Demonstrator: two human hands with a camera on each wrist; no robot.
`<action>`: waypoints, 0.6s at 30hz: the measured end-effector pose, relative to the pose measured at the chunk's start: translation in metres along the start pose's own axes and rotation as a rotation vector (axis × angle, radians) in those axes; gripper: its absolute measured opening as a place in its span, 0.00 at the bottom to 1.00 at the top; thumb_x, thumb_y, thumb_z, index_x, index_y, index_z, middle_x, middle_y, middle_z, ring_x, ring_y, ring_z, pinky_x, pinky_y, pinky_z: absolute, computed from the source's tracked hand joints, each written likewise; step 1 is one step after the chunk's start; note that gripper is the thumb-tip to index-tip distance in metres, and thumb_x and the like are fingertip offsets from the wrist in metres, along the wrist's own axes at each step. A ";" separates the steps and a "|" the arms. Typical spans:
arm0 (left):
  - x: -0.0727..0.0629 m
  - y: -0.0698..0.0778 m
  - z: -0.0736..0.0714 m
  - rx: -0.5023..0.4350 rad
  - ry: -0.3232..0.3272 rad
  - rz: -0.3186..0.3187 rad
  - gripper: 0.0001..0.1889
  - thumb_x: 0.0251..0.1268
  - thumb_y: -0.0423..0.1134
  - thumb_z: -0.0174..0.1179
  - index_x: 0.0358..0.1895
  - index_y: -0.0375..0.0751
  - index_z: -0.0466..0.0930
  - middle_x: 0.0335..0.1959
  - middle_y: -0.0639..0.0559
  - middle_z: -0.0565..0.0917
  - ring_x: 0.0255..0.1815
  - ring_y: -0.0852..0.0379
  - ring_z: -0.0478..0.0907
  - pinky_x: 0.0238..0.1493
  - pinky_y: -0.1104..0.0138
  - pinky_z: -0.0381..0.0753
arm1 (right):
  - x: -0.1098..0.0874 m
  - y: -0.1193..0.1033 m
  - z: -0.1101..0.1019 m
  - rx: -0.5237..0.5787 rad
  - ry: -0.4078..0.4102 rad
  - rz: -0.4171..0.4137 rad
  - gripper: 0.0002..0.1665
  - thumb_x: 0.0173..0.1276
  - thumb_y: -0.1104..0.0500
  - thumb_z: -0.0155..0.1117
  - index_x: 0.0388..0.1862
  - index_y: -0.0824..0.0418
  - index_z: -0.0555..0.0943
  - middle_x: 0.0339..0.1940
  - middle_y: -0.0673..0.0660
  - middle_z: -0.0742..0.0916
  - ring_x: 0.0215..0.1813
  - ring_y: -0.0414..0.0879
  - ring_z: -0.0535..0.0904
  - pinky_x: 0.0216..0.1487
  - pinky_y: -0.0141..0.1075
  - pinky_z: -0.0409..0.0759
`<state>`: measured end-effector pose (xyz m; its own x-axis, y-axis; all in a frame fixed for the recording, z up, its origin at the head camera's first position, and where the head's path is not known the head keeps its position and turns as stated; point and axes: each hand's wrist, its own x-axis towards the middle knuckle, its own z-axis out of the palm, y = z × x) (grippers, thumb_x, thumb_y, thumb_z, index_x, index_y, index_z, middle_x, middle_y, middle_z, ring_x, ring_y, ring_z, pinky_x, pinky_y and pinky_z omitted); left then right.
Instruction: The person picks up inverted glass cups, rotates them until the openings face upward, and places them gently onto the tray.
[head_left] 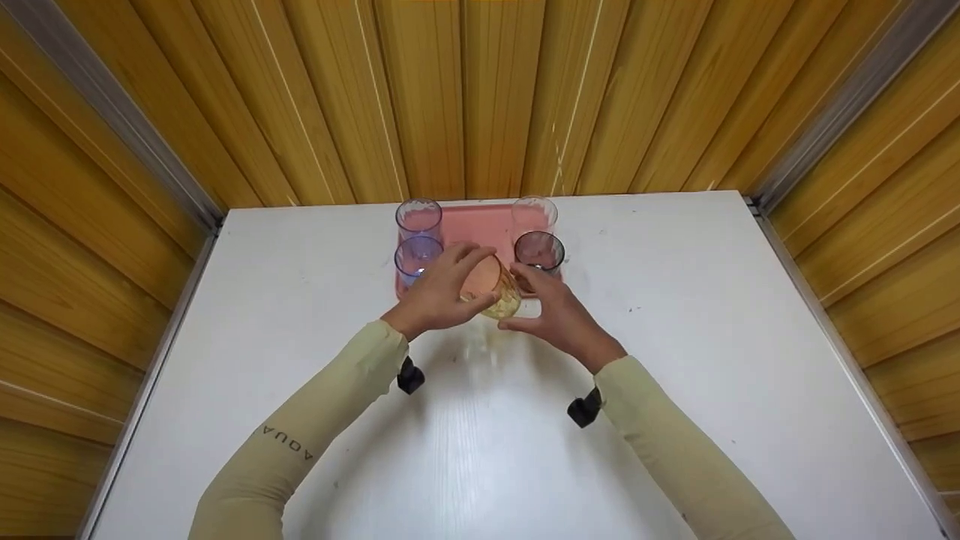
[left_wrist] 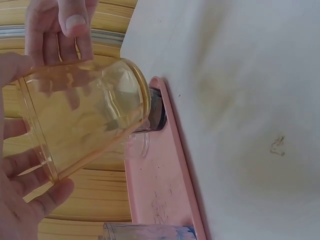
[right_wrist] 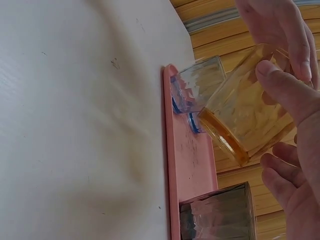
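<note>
My left hand holds an amber drinking glass near its rim, thumb on one side and fingers on the other. The glass is tipped on its side above the front of a pink tray, its thick base facing my right hand. That right hand is spread in a wide curve around the base end, thumb and fingers apart. Its fingers look nearly straight beside the glass in the left wrist view.
Two bluish glasses stand along the tray's left side. On its right side are a dark grey glass and, behind it, a clear glass. The tray lies at the far edge of a white table, against wood-patterned panels.
</note>
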<state>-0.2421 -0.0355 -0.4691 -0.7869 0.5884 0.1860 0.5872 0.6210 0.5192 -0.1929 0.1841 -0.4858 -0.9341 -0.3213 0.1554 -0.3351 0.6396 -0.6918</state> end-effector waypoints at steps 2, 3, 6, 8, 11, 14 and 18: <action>0.003 0.002 0.001 0.015 0.000 -0.002 0.35 0.62 0.61 0.58 0.72 0.63 0.59 0.68 0.51 0.66 0.68 0.50 0.67 0.67 0.47 0.70 | -0.001 0.001 -0.001 0.003 -0.003 0.010 0.53 0.53 0.45 0.75 0.74 0.51 0.60 0.70 0.51 0.73 0.67 0.49 0.74 0.66 0.49 0.74; 0.004 0.002 0.001 0.024 0.000 -0.003 0.36 0.61 0.61 0.58 0.72 0.62 0.59 0.68 0.51 0.66 0.67 0.50 0.67 0.67 0.48 0.70 | -0.001 0.001 -0.001 -0.001 -0.003 0.014 0.52 0.53 0.44 0.75 0.74 0.51 0.60 0.70 0.51 0.73 0.67 0.49 0.74 0.66 0.48 0.74; 0.008 0.004 0.002 0.041 -0.007 -0.011 0.36 0.61 0.61 0.58 0.72 0.62 0.59 0.68 0.51 0.66 0.67 0.51 0.67 0.67 0.48 0.71 | -0.003 0.002 -0.002 -0.019 0.004 0.033 0.52 0.53 0.43 0.74 0.74 0.49 0.61 0.71 0.51 0.72 0.68 0.47 0.73 0.67 0.47 0.73; 0.010 0.005 0.002 0.048 -0.018 -0.022 0.36 0.61 0.61 0.58 0.72 0.63 0.59 0.69 0.51 0.65 0.68 0.50 0.66 0.67 0.47 0.71 | -0.005 0.003 -0.003 -0.023 0.010 0.040 0.52 0.53 0.43 0.74 0.74 0.48 0.61 0.71 0.52 0.72 0.68 0.46 0.73 0.68 0.47 0.73; 0.014 0.006 0.001 0.075 -0.025 -0.048 0.36 0.60 0.62 0.57 0.72 0.65 0.58 0.70 0.50 0.65 0.68 0.49 0.66 0.67 0.46 0.70 | -0.007 0.005 -0.004 -0.027 0.011 0.043 0.51 0.53 0.42 0.74 0.73 0.46 0.61 0.70 0.51 0.73 0.69 0.45 0.71 0.69 0.46 0.71; 0.018 0.004 0.000 0.120 -0.024 -0.065 0.37 0.60 0.63 0.57 0.73 0.64 0.58 0.70 0.50 0.65 0.68 0.48 0.66 0.67 0.46 0.70 | -0.010 0.007 -0.004 -0.028 0.002 0.044 0.50 0.52 0.40 0.74 0.73 0.44 0.62 0.69 0.49 0.74 0.70 0.44 0.69 0.71 0.44 0.69; 0.023 0.000 0.002 0.180 -0.020 -0.035 0.37 0.60 0.62 0.58 0.72 0.59 0.60 0.68 0.48 0.67 0.67 0.49 0.67 0.67 0.49 0.71 | -0.013 0.009 -0.003 -0.031 -0.009 0.069 0.50 0.51 0.39 0.74 0.72 0.44 0.63 0.68 0.46 0.74 0.70 0.43 0.69 0.71 0.43 0.69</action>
<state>-0.2601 -0.0207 -0.4659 -0.8048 0.5736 0.1526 0.5851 0.7231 0.3671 -0.1839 0.1960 -0.4916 -0.9540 -0.2820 0.1014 -0.2736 0.6816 -0.6786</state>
